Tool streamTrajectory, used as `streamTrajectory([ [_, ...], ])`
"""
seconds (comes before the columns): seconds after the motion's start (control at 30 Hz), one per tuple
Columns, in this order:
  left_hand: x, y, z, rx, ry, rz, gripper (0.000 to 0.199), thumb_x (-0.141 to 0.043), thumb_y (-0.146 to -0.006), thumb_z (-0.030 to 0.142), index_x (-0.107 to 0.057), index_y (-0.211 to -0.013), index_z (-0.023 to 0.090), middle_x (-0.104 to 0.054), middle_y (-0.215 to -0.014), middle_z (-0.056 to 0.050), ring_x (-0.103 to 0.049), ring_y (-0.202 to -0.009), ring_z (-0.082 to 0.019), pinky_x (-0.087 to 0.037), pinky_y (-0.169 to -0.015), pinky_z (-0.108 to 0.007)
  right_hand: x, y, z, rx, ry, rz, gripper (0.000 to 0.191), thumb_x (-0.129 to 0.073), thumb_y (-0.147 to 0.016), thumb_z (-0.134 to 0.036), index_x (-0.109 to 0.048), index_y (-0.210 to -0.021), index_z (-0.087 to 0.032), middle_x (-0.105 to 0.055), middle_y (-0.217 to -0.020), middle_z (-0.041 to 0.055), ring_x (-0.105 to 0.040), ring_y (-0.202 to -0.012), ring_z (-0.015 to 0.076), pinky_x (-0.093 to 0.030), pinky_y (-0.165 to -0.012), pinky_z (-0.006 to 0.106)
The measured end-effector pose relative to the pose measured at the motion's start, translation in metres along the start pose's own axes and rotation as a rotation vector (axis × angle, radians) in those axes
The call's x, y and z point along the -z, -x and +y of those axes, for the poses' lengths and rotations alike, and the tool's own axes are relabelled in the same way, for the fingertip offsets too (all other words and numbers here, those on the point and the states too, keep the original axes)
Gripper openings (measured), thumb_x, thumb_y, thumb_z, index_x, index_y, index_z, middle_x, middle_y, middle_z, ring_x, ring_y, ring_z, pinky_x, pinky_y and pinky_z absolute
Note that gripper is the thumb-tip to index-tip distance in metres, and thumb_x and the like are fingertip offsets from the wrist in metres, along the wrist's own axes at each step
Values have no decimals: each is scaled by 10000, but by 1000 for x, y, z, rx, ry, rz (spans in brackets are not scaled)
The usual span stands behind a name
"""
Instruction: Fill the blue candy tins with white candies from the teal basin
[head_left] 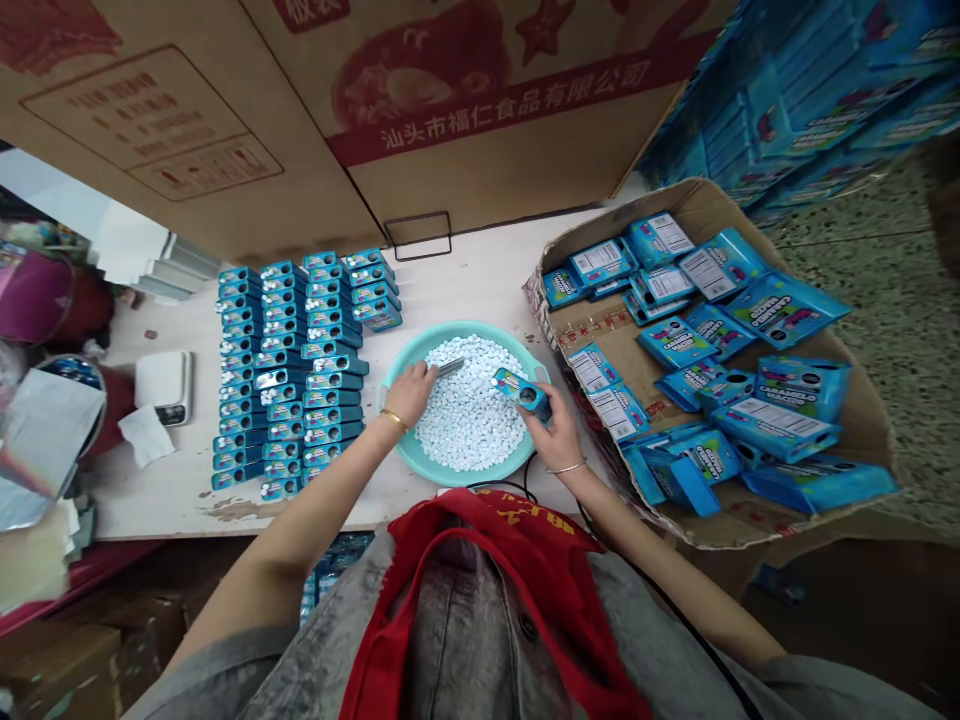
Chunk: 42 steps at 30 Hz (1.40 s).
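A round turquoise basin (411, 352) full of small white and pale-blue candies (469, 430) stands in front of me. Over its left side, my left hand (409, 392) is closed around a slim metal scoop (450, 367), whose tip lies at the candies. My right hand (556, 430) grips a small blue candy box (521, 390) above the basin's right side. The box is tilted, and a dark round hole shows near its lower end. A few white candies sit at its upper left end.
Rows of blue boxes (330, 390) stand left of the basin. On the right, an open cardboard tray (559, 245) holds several loose blue boxes. A large carton (480, 170) rises behind, near a black wire stand (420, 237). A white scale (165, 385) lies farther left.
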<state>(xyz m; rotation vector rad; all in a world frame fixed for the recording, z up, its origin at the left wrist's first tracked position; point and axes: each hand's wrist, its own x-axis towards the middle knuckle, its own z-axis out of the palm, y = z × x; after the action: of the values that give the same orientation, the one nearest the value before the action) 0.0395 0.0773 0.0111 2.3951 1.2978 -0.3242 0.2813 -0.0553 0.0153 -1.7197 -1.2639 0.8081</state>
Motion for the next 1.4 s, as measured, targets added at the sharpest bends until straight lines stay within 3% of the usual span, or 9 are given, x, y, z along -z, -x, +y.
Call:
streamTrajectory([
  [0.17, -59, -4, 29, -97, 115, -51, 435, -347, -915, 55, -480, -1317, 155, -535, -1268, -140, -484, -1138, -253, -437, -964, -382, 2, -7, -1, -122, -112, 76, 402, -652, -820, -415, -527, -1138, -205, -643, -1089, 81, -602, -1000, 217, -473, -945, 386],
  [0.4, -75, 14, 50, -218, 441, -137, 503, -445, -799, 6, -512, -1278, 144, -583, -1203, -115, -535, -1124, -226, -433, -1015, -372, -1, -13, 17, -119, -236, 87, 450, -711, -770, -415, -539, -1131, -207, -652, -1081, 53, -603, -985, 208, -484, -940, 386],
  [0.53, -46, 33, 28, -312, 603, -100, 405, -471, -874, 130, -499, -1277, 154, -585, -1192, -116, -558, -1099, -221, -454, -986, -389, 2, -13, 18, -86, -199, 92, 443, -699, -782, -385, -529, -1154, -213, -641, -1091, 54, -605, -993, 215, -479, -951, 404],
  [0.73, 44, 57, 14, -432, 538, -17, 319, -442, -945, 213, -494, -1252, 148, -593, -1119, -121, -567, -1065, -210, -469, -945, -377, 4, -13, 9, 101, 2, 20, 358, -602, -811, -250, -552, -1165, -217, -633, -1150, 92, -587, -1089, 259, -463, -978, 444],
  [0.9, 107, 55, 44, -400, 171, -134, 298, -416, -928, 125, -528, -1203, 140, -602, -1087, -105, -602, -990, -205, -501, -842, -335, -7, -9, 3, 245, 70, -39, 400, -501, -786, -131, -563, -1172, -214, -633, -1154, 102, -579, -1115, 265, -466, -995, 462],
  [1.07, 148, 56, 94, -275, -236, -262, 452, -380, -896, 28, -452, -1331, 128, -599, -1128, -127, -653, -859, -204, -493, -647, -298, -17, -4, 0, 288, 100, -58, 428, -487, -783, -108, -558, -1191, -216, -625, -1190, 107, -565, -1148, 268, -461, -1016, 477],
  [1.23, 166, 64, 114, -278, -313, -189, 368, -350, -948, 73, -483, -1287, 121, -618, -1014, -125, -649, -819, -201, -484, -641, -300, -20, -3, 2, 267, 95, -47, 414, -493, -800, -130, -547, -1198, -229, -631, -1191, 101, -575, -1142, 266, -465, -1010, 484],
  [1.33, 149, 54, 88, -228, -250, -106, 284, -382, -940, 84, -550, -1161, 142, -612, -982, -98, -627, -855, -199, -491, -686, -301, -17, -5, 5, 258, 81, -26, 405, -502, -802, -137, -550, -1195, -224, -637, -1178, 104, -581, -1132, 266, -470, -1003, 477],
  [1.4, 120, 39, 59, -141, -207, -43, 331, -391, -925, 73, -523, -1216, 160, -600, -1049, -98, -610, -904, -202, -494, -717, -304, -14, -8, 7, 238, 66, -3, 394, -513, -806, -145, -555, -1191, -219, -637, -1176, 105, -582, -1132, 264, -467, -1007, 471],
])
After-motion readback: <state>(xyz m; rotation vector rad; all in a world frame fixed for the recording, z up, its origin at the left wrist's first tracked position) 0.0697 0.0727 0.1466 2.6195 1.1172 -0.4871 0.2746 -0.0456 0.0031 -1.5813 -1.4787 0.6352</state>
